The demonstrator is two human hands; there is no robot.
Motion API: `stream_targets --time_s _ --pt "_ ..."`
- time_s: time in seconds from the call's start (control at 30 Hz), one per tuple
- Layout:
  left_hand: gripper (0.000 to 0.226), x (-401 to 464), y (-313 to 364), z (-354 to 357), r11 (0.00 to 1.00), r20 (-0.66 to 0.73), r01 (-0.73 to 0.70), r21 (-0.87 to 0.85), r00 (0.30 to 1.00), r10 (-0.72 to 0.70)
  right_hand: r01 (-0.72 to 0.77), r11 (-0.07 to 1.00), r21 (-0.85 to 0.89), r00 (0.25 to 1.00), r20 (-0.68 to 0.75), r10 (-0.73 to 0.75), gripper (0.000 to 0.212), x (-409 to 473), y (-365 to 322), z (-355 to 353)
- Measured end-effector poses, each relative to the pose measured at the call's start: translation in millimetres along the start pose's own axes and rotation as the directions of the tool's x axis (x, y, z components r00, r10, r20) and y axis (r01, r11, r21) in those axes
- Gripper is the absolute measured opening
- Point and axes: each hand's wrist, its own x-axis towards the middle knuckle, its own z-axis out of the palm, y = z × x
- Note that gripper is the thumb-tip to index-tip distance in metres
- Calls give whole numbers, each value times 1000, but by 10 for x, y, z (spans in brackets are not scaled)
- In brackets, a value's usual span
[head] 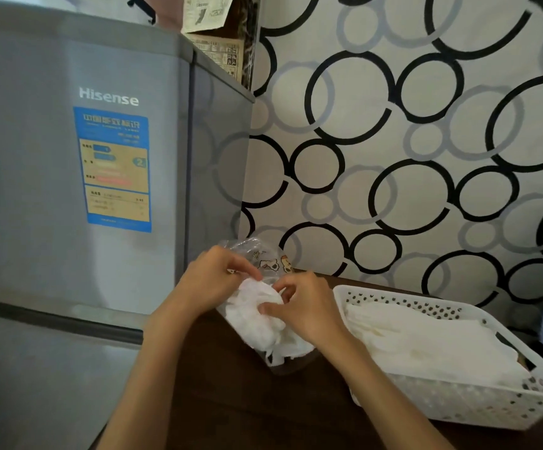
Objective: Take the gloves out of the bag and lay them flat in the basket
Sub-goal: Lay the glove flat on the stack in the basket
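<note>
The grey fridge (68, 157) reads "Hisense"; its blue energy label (115, 168) shows a "2".

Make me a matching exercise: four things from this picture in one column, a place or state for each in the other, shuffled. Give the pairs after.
Things:
1. basket
2. bag
3. fridge
4. white gloves

Places or states:
A. grey, at the left of the table
B. clear plastic with a cartoon print, held up at its mouth
C. white, perforated, white cloth already lying inside
D. bunched between both hands

Pairs: 1-C, 2-B, 3-A, 4-D
</note>
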Motion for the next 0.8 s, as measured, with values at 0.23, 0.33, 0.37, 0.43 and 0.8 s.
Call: stream_targets --time_s 0.23,0.33,0.37,0.43,0.8 --pt "34 12 -42 -8 997 -70 54 -50 996 -57 -22 976 217 991 136 -8 12 12 67 -46" --pt "40 3 -39 -12 997 -68 68 -25 995 -70 -72 939 336 992 122 33 9 6 67 -81" --pt "45 -1 -30 -13 997 -57 70 -14 996 -71 -92 927 363 991 121 51 11 3 77 -104" --pt "47 -3 -22 -24 997 -38 72 -8 997 -72 -127 906 403 989 127 82 12 -6 93 -150" --pt "28 -6 125 37 993 120 104 56 987 -110 -39 962 270 998 63 22 18 22 172 -133"
